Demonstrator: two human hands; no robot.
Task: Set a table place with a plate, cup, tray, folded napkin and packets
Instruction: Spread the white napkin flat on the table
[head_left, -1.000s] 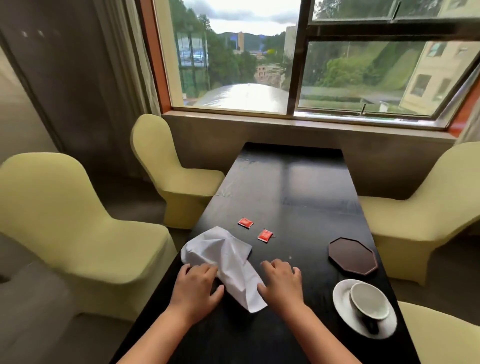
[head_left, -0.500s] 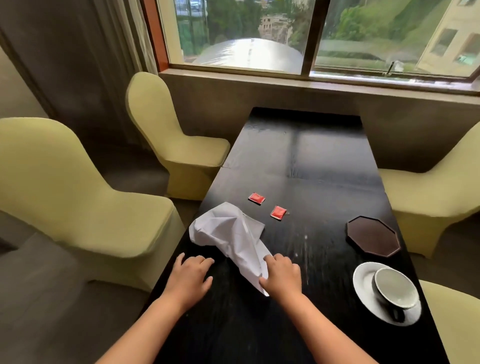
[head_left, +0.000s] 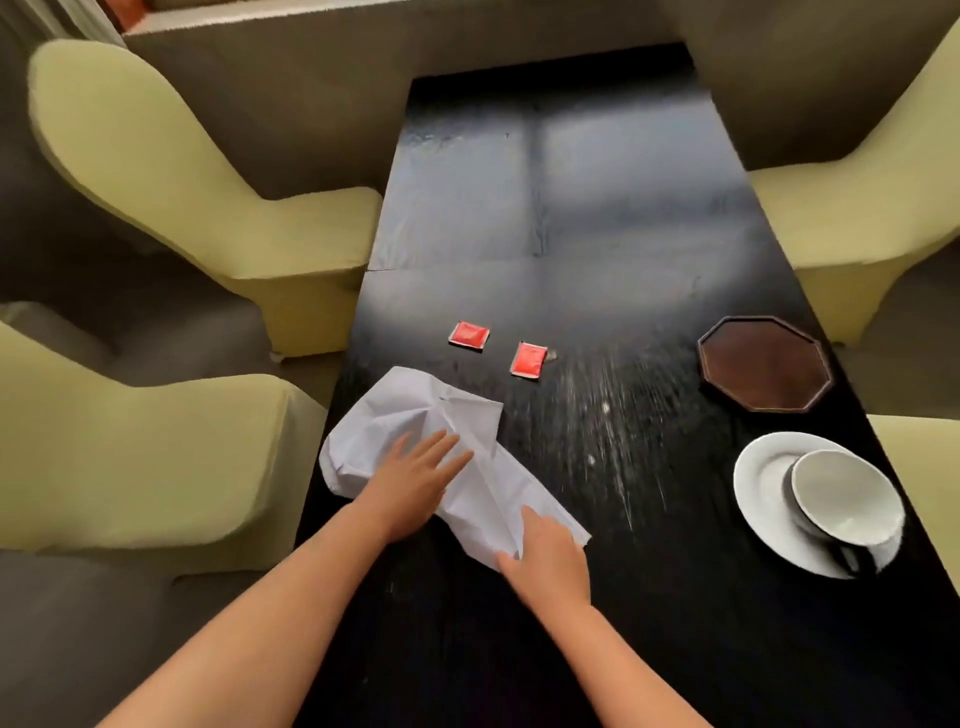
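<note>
A crumpled white napkin (head_left: 415, 431) lies on the black table (head_left: 571, 234) near its left edge. My left hand (head_left: 415, 483) rests flat on the napkin's middle, fingers spread. My right hand (head_left: 545, 558) pinches the napkin's near corner. Two red packets (head_left: 469, 335) (head_left: 528, 359) lie just beyond the napkin. A dark octagonal tray (head_left: 763, 364) sits at the right. Nearer on the right, a white cup (head_left: 844, 499) lies tilted on a white plate (head_left: 763, 493).
Yellow-green covered chairs flank the table: two on the left (head_left: 182, 187) (head_left: 130, 457), two on the right (head_left: 857, 197) (head_left: 930, 493). A wall ledge (head_left: 363, 21) runs past the table's far end. The table's far half holds nothing.
The view has tilted down, losing the window. My left hand moved from the bare table onto the napkin. My right hand keeps hold of the near corner.
</note>
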